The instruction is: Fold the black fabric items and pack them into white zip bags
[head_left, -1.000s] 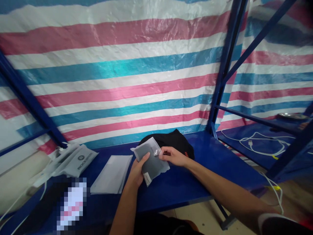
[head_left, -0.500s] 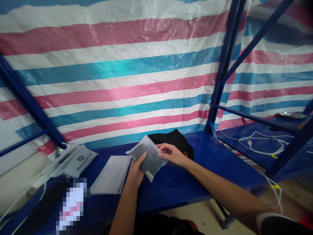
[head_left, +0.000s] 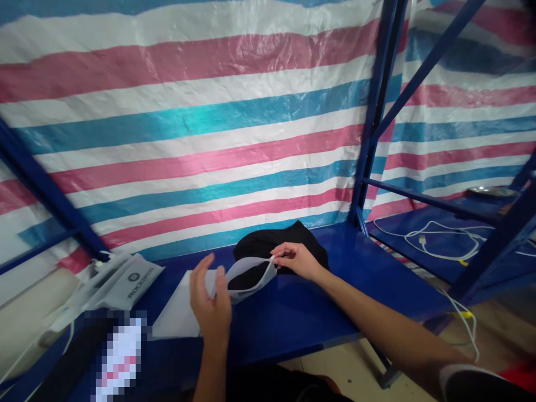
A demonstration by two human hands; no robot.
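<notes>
A translucent plastic bag (head_left: pixel 247 292) with dark contents hangs tilted over the blue bench, its mouth gaping toward me. My right hand (head_left: pixel 295 261) pinches the bag's right corner between thumb and fingers. At the bag's left side, my left hand (head_left: pixel 211 296) has its fingers and thumb spread; whether the thumb touches the bag edge I cannot tell. Behind the bag lies a folded black cloth item (head_left: pixel 288 237). Under and left of my left hand rests a stack of flat white bags (head_left: pixel 178 312), partly covered by the hand.
Grey printed pouches (head_left: pixel 140 279) lie at the left of the blue bench (head_left: pixel 301 324). A blurred-out patch (head_left: pixel 119 357) is at lower left. Blue metal posts (head_left: pixel 372 111) frame a striped plastic sheet (head_left: pixel 201 123). White cables (head_left: pixel 444 243) lie on the surface at right.
The bag has turned from lying flat in both hands to standing with its mouth open. My left hand has let go of its face and spread to the left.
</notes>
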